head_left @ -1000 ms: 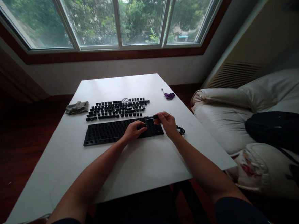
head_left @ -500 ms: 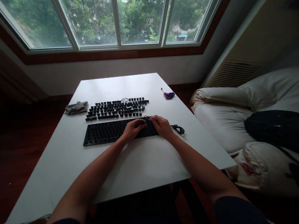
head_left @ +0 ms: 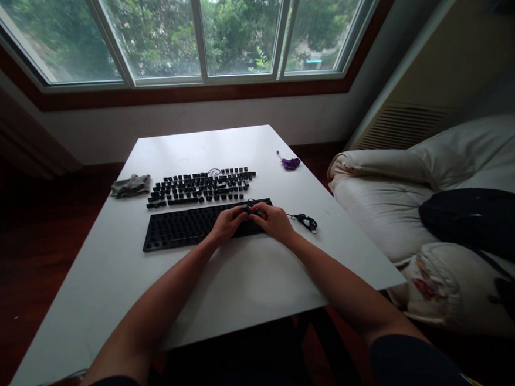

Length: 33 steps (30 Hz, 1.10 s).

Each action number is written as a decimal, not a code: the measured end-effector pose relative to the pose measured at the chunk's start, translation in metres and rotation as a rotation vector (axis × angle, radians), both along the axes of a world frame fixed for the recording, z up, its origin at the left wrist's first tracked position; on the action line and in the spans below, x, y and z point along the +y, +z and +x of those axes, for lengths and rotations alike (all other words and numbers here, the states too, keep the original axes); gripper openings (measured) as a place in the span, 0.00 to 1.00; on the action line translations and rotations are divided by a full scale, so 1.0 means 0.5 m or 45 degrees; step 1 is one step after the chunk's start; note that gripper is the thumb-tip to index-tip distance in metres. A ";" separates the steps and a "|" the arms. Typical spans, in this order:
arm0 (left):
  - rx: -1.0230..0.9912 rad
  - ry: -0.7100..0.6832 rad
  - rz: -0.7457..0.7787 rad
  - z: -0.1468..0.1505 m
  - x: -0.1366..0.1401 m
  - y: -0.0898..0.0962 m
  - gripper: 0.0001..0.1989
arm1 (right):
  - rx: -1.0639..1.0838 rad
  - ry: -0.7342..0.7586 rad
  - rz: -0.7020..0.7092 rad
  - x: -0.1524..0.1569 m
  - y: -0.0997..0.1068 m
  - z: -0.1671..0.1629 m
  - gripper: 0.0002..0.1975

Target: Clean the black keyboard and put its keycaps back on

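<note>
Both forearms reach in over the near edge of the white desk point(head_left: 229, 295). The left hand point(head_left: 227, 224) and right hand point(head_left: 277, 222) meet above the right part of the black keyboard point(head_left: 178, 227), which lies across the middle of the desk. Each grip is curled, thumb and fingers nearly together, around a small dark piece point(head_left: 246, 208); I cannot tell which grip has hold of it. A second ago the right hand stood farther right with a thin dark tool; now it has come left to the other hand's fingertips, and the coiled cable point(head_left: 307, 221) to the right shows more fully. Farther off, rows of black keycaps point(head_left: 185, 201) lie unchanged, between a grey cloth point(head_left: 131, 185) at left and a purple cloth point(head_left: 290, 164) at far right.
</note>
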<state>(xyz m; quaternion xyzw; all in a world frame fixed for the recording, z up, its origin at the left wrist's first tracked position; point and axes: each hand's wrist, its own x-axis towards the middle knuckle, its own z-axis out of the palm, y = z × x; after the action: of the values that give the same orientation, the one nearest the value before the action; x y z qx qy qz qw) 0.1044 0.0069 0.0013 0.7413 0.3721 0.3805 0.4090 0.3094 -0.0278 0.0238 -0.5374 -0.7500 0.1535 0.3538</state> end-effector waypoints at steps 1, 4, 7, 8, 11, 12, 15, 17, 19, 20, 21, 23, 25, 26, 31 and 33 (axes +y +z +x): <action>0.009 -0.004 -0.001 0.000 0.000 0.000 0.18 | -0.005 -0.014 0.001 -0.001 0.000 -0.002 0.15; 0.035 -0.017 0.005 0.001 -0.001 0.001 0.19 | -0.020 -0.030 0.015 -0.003 0.000 -0.005 0.13; 0.053 -0.013 0.025 0.002 -0.002 -0.001 0.18 | -0.037 -0.026 0.027 -0.004 -0.001 -0.006 0.12; 0.055 -0.012 0.033 0.003 -0.002 -0.001 0.18 | -0.043 -0.027 0.028 -0.003 -0.002 -0.006 0.12; 0.046 -0.002 0.056 0.004 -0.006 0.001 0.18 | -0.072 -0.038 0.030 -0.002 -0.003 -0.006 0.12; 0.042 0.014 0.061 0.004 -0.008 0.002 0.18 | -0.088 -0.044 0.032 -0.001 -0.003 -0.005 0.12; 0.016 0.077 0.067 0.003 -0.011 0.005 0.19 | -0.162 -0.058 0.043 0.000 -0.002 -0.002 0.12; -0.013 0.098 0.060 0.002 -0.011 0.004 0.17 | -0.220 -0.049 0.052 0.001 0.000 0.001 0.11; -0.039 0.097 0.039 0.002 -0.010 0.001 0.15 | -0.259 -0.031 0.059 0.002 0.000 0.003 0.11; -0.053 0.093 0.025 0.002 -0.008 -0.001 0.14 | -0.269 -0.025 0.065 0.002 0.000 0.003 0.11; -0.070 0.086 0.011 0.002 -0.007 -0.003 0.14 | -0.273 -0.021 0.072 0.002 -0.001 0.003 0.11; -0.108 0.073 -0.015 0.001 -0.005 -0.007 0.13 | -0.279 -0.016 0.084 0.003 -0.003 0.002 0.12; -0.137 0.067 -0.035 0.000 -0.003 -0.008 0.13 | -0.292 -0.014 0.090 0.004 -0.007 0.001 0.13; -0.143 0.072 -0.040 -0.001 -0.003 -0.008 0.13 | -0.299 -0.010 0.093 0.006 -0.008 0.001 0.13; 0.034 0.182 0.075 -0.002 -0.012 -0.003 0.14 | -0.315 -0.027 0.116 0.031 -0.006 0.012 0.14; 0.207 0.181 0.221 -0.001 -0.018 0.000 0.12 | -0.338 -0.086 0.099 0.051 0.000 0.020 0.14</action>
<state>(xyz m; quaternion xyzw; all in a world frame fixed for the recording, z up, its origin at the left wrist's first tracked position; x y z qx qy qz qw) 0.1037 -0.0019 0.0012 0.7740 0.4212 0.3780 0.2839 0.3194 -0.0022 0.0236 -0.5637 -0.7771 0.0398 0.2771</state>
